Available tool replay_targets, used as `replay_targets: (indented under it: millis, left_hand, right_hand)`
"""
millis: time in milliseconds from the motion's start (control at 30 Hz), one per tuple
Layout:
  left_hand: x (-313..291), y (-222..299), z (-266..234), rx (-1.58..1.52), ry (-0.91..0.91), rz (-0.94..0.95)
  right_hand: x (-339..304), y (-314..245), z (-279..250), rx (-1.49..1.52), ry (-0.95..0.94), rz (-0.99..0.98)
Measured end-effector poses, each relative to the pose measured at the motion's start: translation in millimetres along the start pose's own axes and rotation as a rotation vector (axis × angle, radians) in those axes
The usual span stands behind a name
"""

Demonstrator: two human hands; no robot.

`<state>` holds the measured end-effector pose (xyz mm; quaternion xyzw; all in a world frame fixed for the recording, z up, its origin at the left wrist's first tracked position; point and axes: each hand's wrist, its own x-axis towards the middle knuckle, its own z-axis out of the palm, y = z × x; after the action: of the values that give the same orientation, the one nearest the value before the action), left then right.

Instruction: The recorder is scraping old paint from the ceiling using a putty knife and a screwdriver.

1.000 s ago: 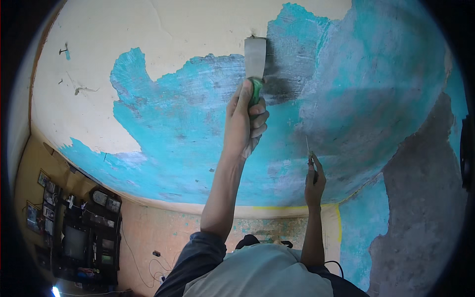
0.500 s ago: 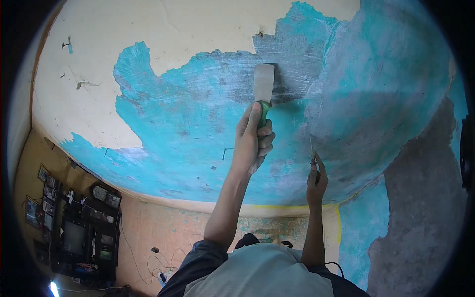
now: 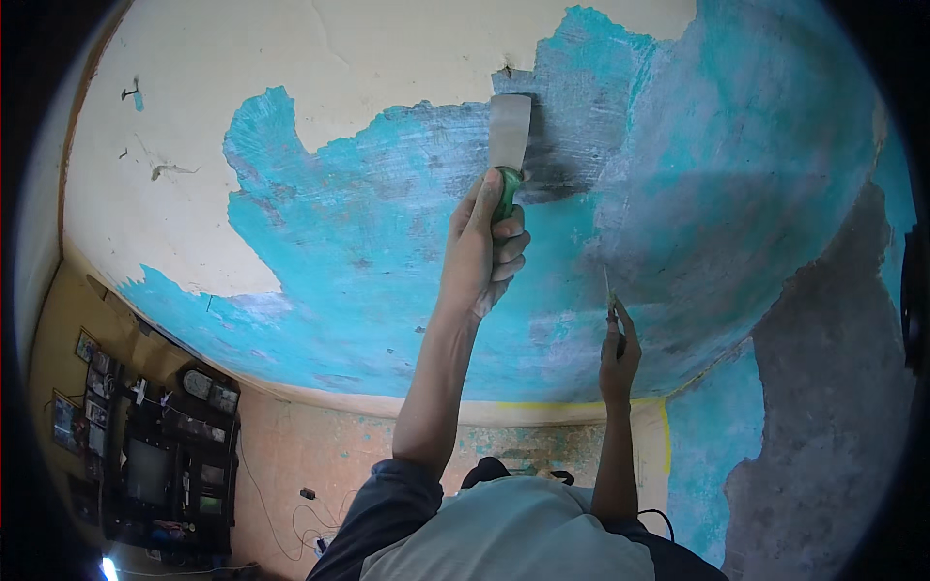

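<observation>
My left hand (image 3: 481, 247) is closed round the green handle of a paint scraper (image 3: 510, 131), its thumb along the handle. The scraper's flat metal blade points up at the wall, its tip by the lower edge of the cream paint (image 3: 407, 48). Around it lies a scraped patch of grey and turquoise wall (image 3: 407, 232). Lower and to the right, my right hand (image 3: 619, 360) grips a thin-bladed tool (image 3: 608, 283), seen edge-on, so its blade shape is hard to tell. Whether either blade touches the wall is unclear.
Bare grey plaster (image 3: 823, 387) shows on the right. At the lower left stands a dark cabinet (image 3: 165, 465) with a television and framed pictures. Cables (image 3: 281, 542) run over the orange floor (image 3: 291, 436). A hook (image 3: 130, 94) sticks out of the cream paint.
My left hand and the scraper have moved up and slightly left, bringing the blade to the cream paint's edge. My right hand has hardly moved.
</observation>
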<state>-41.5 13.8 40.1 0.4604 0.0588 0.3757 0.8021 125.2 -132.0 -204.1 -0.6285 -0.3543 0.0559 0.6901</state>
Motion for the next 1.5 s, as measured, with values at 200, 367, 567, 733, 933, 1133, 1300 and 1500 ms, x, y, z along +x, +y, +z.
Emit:
replay_targets:
  millis: [200,367,567,733,933,1133,1300,1500]
  left_hand:
    - [-4.7,-14.2,-5.8,0.023,0.057,-0.042]
    - [10.9,9.9,-0.5,0.085,0.007,0.045]
    - [1.1,-9.8,-1.6,0.010,0.079,0.018]
    - [-0.5,-10.1,-5.4,0.030,0.049,0.037]
    - [5.8,-7.8,4.1,0.048,0.118,0.001]
    - [6.9,-13.1,3.9,0.076,0.086,0.037]
    - [15.7,-0.2,5.7,0.026,0.028,0.056]
    - [-1.6,-25.1,0.9,-0.016,0.082,0.013]
  right_hand:
    - [-3.3,-0.8,5.5,-0.019,-0.002,-0.053]
    - [-3.8,-2.0,4.1,-0.010,-0.020,-0.017]
    - [-0.7,-5.0,1.2,-0.018,0.007,-0.046]
    - [0.9,-6.7,0.2,0.014,-0.003,-0.020]
    - [1.5,2.8,3.4,-0.015,0.010,-0.039]
    - [1.5,-0.9,0.3,0.013,0.021,-0.024]
    - [3.7,0.6,-1.7,-0.008,0.003,-0.032]
    - [3.9,9.1,-1.4,-0.005,0.020,-0.052]
